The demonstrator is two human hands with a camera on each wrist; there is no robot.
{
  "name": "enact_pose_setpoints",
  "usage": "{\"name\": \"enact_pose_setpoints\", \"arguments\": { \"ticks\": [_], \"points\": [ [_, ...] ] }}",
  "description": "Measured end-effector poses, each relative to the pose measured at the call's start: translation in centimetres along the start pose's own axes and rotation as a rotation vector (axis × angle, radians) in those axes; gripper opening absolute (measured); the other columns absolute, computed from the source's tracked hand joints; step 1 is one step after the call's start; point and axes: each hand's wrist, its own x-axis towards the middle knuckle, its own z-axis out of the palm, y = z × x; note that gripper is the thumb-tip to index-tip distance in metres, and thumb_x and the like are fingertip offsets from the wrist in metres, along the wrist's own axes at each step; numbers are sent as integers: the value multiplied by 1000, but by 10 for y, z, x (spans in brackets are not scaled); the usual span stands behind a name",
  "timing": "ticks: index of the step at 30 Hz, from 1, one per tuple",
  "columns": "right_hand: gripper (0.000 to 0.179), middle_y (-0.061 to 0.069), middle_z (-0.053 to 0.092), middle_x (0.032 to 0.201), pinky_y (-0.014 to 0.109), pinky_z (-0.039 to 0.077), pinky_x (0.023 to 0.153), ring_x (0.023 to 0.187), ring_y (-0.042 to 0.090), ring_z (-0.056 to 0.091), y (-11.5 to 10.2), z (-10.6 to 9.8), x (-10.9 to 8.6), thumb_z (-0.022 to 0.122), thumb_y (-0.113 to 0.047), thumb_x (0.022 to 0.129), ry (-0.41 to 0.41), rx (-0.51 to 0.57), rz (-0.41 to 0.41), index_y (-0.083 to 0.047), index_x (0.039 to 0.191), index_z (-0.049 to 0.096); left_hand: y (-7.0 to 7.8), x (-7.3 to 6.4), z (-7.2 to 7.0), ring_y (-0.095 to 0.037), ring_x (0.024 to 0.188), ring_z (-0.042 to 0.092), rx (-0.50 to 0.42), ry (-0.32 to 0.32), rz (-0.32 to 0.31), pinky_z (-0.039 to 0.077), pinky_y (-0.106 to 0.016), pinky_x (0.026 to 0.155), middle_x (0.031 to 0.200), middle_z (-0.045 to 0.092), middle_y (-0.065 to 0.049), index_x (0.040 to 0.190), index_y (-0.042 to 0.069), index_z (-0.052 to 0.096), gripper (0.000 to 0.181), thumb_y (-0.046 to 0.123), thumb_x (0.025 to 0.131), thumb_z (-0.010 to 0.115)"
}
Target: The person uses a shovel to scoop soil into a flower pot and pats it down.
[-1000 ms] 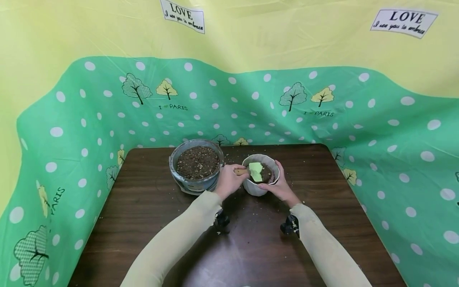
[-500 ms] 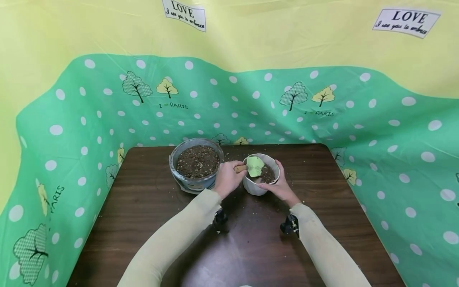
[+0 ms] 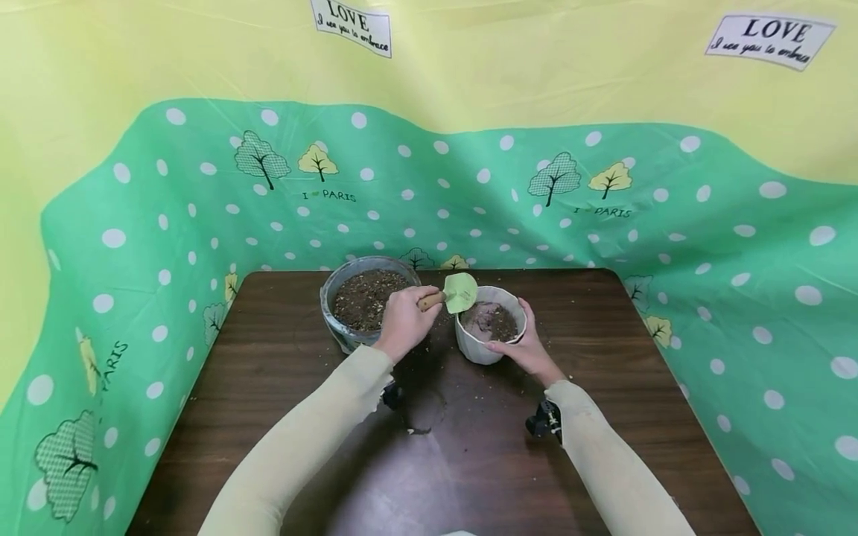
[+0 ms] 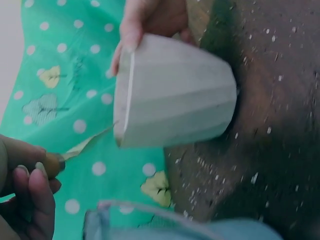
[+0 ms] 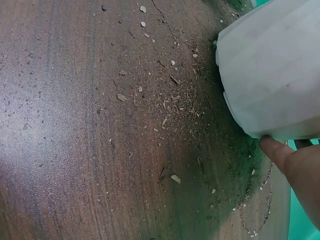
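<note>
My left hand (image 3: 406, 320) grips the wooden handle of a small trowel (image 3: 461, 292) with a light green blade. That blade hangs at the left rim of a white faceted pot (image 3: 477, 351), which has dark soil (image 3: 496, 321) inside. In the left wrist view the blade shows edge-on beside the pot's mouth. Thumb and fingers of my right hand (image 3: 531, 348) hold the white pot from its right side. A larger blue-grey pot (image 3: 325, 298), filled with soil (image 3: 369, 298), stands left of it, partly behind my left hand.
Both pots stand towards the back of a dark wooden table (image 3: 590, 327). Bits of soil and pale grains (image 5: 170, 110) are scattered on the tabletop. A green and yellow patterned cloth (image 3: 462, 193) hangs behind and at the sides.
My left hand has moved left and lifted the trowel from inside the white pot to its left rim. More of the soil inside shows. My right hand keeps holding the pot in place.
</note>
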Motion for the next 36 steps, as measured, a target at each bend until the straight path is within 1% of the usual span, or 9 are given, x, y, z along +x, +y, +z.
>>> {"name": "enact_pose_setpoints", "arguments": {
  "ticks": [3, 7, 11, 18, 21, 24, 27, 32, 36],
  "points": [
    [113, 30, 15, 155, 53, 20, 113, 140, 41, 19, -16, 1, -5, 80, 5, 76, -6, -9, 18, -5, 156, 0, -4, 4, -16, -25, 85, 70, -49, 13, -3, 56, -39, 74, 102, 74, -11, 110, 7, 77, 26, 12, 85, 79],
    [113, 30, 15, 155, 54, 19, 113, 141, 42, 19, -19, 2, -7, 80, 4, 77, -5, -21, 35, -7, 157, 1, -14, 8, -38, -24, 86, 70, -90, 11, -38, 56, -39, 76, 101, 74, -10, 111, 7, 77, 26, 14, 86, 78],
    [114, 31, 16, 154, 54, 19, 113, 140, 42, 20, -17, 2, -6, 80, 5, 76, -7, -9, 34, -6, 157, 1, -26, 9, -62, -24, 83, 70, -99, -2, -66, 57, -40, 71, 100, 74, -12, 113, 6, 75, 29, 16, 87, 78],
    [117, 25, 19, 155, 50, 18, 113, 141, 36, 21, 13, -2, 6, 82, 4, 76, 13, -3, 26, -13, 158, 1, -52, 10, -102, -27, 83, 70, -1, 31, -42, 56, -42, 70, 99, 74, -16, 112, 6, 76, 27, 15, 86, 78],
    [117, 25, 18, 156, 50, 18, 114, 141, 36, 21, 18, -2, 8, 83, 3, 76, 13, -15, 24, -15, 158, 1, -62, 8, -118, -28, 83, 70, 30, 39, -43, 56, -43, 69, 101, 73, -17, 112, 4, 76, 27, 13, 87, 78],
    [117, 27, 17, 156, 53, 17, 113, 141, 39, 20, 11, -1, 6, 82, 5, 75, 8, 3, 20, -11, 158, 1, -69, 6, -130, -30, 83, 69, 86, 34, -33, 55, -44, 68, 105, 72, -18, 114, 3, 75, 28, 10, 87, 77],
    [115, 29, 16, 155, 53, 18, 113, 140, 40, 20, 0, 0, 2, 81, 5, 75, 2, 11, 23, -7, 157, 1, -75, 4, -139, -32, 84, 68, 167, 26, 3, 55, -47, 70, 105, 71, -17, 113, 3, 74, 27, 7, 87, 76],
    [114, 28, 17, 155, 52, 20, 113, 140, 39, 21, -9, 0, -2, 80, 4, 76, -3, -12, 21, -7, 157, 1, -82, 1, -150, -33, 83, 68, 270, 16, 78, 54, -51, 69, 99, 71, -15, 110, 3, 75, 23, 3, 87, 74],
    [113, 29, 17, 155, 53, 19, 113, 140, 39, 21, -9, 1, -2, 81, 4, 77, -9, -20, 16, -7, 157, 1, -86, -3, -154, -35, 77, 67, 337, 23, 131, 54, -53, 63, 94, 70, -14, 107, 2, 75, 20, 1, 87, 72]
  ]
}}
